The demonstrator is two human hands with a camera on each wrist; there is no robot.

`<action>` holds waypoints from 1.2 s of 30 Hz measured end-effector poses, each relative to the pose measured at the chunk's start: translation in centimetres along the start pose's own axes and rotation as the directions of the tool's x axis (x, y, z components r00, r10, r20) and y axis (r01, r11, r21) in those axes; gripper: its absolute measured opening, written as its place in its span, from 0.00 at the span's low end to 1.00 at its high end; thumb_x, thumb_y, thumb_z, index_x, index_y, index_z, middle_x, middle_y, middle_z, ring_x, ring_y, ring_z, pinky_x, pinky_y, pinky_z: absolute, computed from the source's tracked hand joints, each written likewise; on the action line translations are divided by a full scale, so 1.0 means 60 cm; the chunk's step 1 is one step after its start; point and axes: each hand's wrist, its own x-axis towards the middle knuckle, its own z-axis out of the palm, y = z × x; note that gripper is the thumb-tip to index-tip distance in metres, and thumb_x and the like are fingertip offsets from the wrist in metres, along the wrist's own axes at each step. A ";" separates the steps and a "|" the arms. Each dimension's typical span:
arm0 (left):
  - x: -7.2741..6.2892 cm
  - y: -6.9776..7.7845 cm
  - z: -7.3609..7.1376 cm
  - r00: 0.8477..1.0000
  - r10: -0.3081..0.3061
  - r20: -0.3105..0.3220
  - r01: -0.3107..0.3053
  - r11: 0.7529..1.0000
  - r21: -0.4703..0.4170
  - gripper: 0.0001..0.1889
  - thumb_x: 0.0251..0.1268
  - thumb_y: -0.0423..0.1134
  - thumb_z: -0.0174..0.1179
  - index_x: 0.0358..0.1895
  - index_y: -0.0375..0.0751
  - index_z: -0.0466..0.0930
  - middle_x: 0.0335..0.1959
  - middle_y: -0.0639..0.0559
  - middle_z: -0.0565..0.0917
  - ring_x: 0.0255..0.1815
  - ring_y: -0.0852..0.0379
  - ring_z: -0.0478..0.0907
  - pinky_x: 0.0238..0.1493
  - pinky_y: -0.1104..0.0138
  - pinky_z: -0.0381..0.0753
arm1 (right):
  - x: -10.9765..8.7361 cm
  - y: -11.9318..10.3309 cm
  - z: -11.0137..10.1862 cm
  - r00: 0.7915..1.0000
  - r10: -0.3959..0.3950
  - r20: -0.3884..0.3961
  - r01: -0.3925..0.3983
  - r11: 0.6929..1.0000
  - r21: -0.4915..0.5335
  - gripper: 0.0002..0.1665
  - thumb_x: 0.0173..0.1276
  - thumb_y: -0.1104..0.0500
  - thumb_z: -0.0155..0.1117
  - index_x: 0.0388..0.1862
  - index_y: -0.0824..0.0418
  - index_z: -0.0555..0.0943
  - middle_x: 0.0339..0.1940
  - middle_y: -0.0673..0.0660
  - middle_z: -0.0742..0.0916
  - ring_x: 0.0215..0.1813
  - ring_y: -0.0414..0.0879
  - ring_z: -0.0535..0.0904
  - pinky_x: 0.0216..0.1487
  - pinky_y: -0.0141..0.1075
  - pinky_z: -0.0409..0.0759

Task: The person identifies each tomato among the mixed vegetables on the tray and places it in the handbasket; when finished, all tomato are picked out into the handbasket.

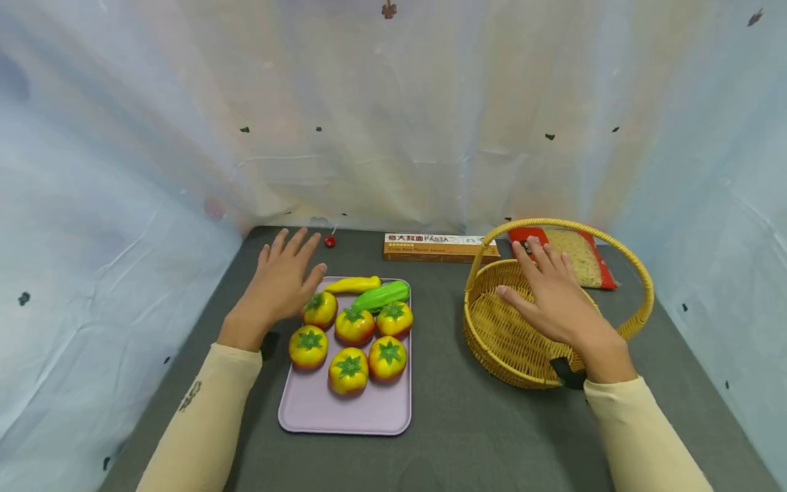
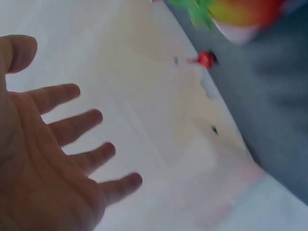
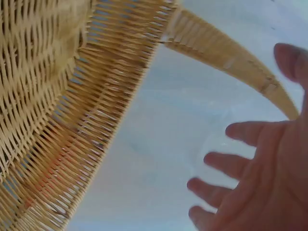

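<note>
My left hand (image 1: 270,290) hovers at the left edge of a lilac tray (image 1: 344,415), its fingers spread and holding nothing. On that tray sit several yellow-red toy tomatoes (image 1: 348,371) with green leafy tops. A yellow chili pepper (image 1: 352,285) and a green ridged cucumber-like vegetable (image 1: 381,296) lie at its far end. Over a wicker basket (image 1: 488,345) with a tall arched handle, my right hand (image 1: 556,304) is held with fingers extended and nothing in its grasp. Both palms also appear, fingers apart, in the wrist views.
Along the back of the dark table (image 1: 443,437) lie a pasta box (image 1: 439,248) and a red packet of noodle-like pieces (image 1: 578,256), partly behind the basket handle. A small red cherry-like item (image 1: 330,240) rests at the back left. Pale hanging sheeting (image 1: 393,137) surrounds the table's back and sides.
</note>
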 end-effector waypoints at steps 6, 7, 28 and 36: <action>-0.049 -0.071 -0.017 0.998 0.033 -0.049 -0.041 0.982 -0.185 0.35 0.88 0.47 0.52 0.88 0.38 0.57 0.89 0.29 0.56 0.88 0.22 0.48 0.84 0.27 0.49 | -0.047 -0.017 -0.009 0.994 -0.088 -0.071 0.099 0.982 0.159 0.52 0.83 0.37 0.61 0.94 0.49 0.49 0.95 0.56 0.53 0.93 0.66 0.49 0.86 0.73 0.51; -0.056 -0.082 -0.016 0.998 0.036 -0.049 -0.046 0.977 -0.210 0.34 0.88 0.46 0.53 0.88 0.37 0.58 0.88 0.28 0.57 0.88 0.22 0.50 0.83 0.26 0.51 | -0.054 -0.021 -0.006 0.991 -0.102 -0.088 0.117 0.975 0.187 0.51 0.83 0.39 0.62 0.94 0.47 0.51 0.95 0.55 0.55 0.92 0.65 0.51 0.84 0.74 0.55; -0.034 -0.138 0.116 0.968 -0.016 0.249 0.095 0.946 -0.311 0.32 0.83 0.39 0.56 0.86 0.52 0.66 0.87 0.33 0.62 0.87 0.22 0.53 0.80 0.22 0.51 | -0.053 -0.149 0.131 0.945 -0.305 -0.118 0.314 0.748 0.585 0.38 0.75 0.49 0.75 0.82 0.38 0.76 0.80 0.44 0.81 0.81 0.48 0.77 0.78 0.62 0.76; -0.013 -0.132 0.121 0.945 -0.002 0.328 0.103 0.951 -0.291 0.33 0.81 0.40 0.57 0.86 0.49 0.65 0.88 0.28 0.56 0.87 0.15 0.41 0.75 0.15 0.35 | -0.020 -0.170 0.174 0.940 -0.342 -0.009 0.258 0.692 0.675 0.37 0.75 0.48 0.76 0.80 0.50 0.78 0.76 0.50 0.84 0.79 0.47 0.79 0.79 0.54 0.77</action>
